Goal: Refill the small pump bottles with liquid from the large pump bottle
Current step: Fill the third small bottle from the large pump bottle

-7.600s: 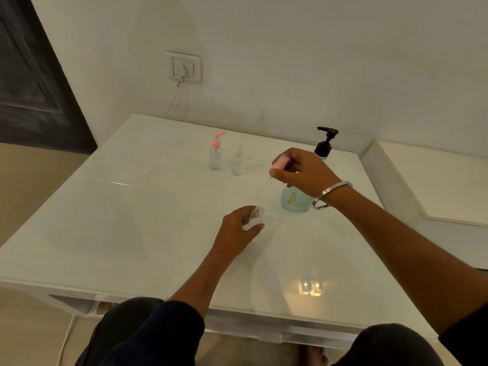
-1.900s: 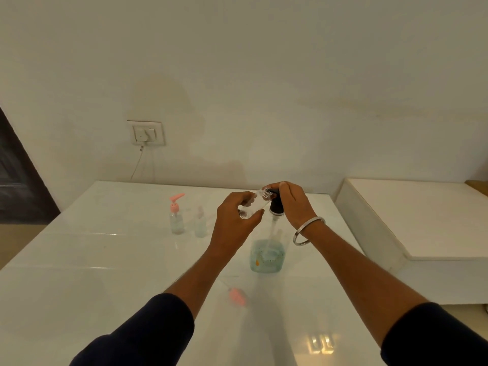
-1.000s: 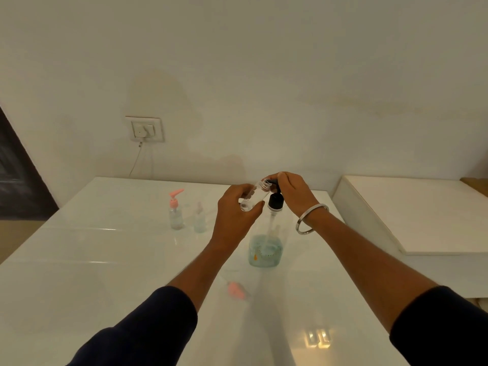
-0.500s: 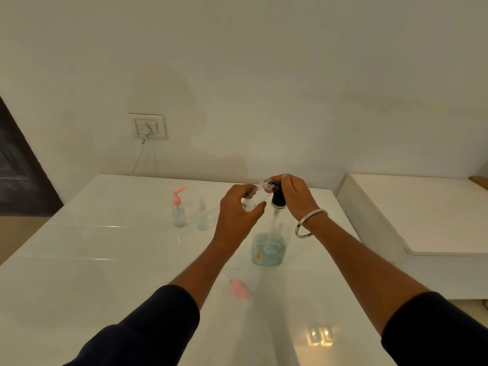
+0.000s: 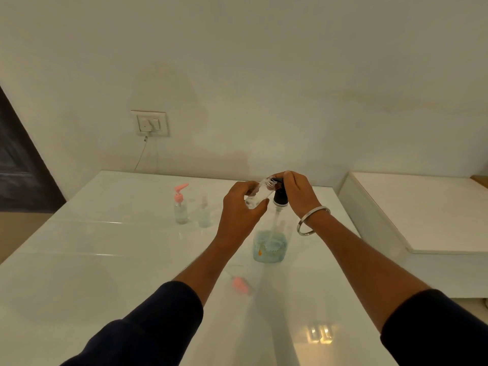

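Small bottle [image 5: 257, 195] pinched in L hand [image 5: 241, 215], tilted, long axis 7-to-1 o'clock, open neck touching nozzle of large pump bottle [image 5: 270, 244]. R hand [image 5: 297, 192] at 3 o'clock of it, curled over black pump head [image 5: 280, 198]. Probably mid-pump; needs neck kept under spout.

Small bottles [image 5: 192, 211] left of large bottle [image 5: 270, 245]

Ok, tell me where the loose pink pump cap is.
In the head view, the pink pump cap lies on the white table, nearer the person than the large pump bottle, between the forearms.
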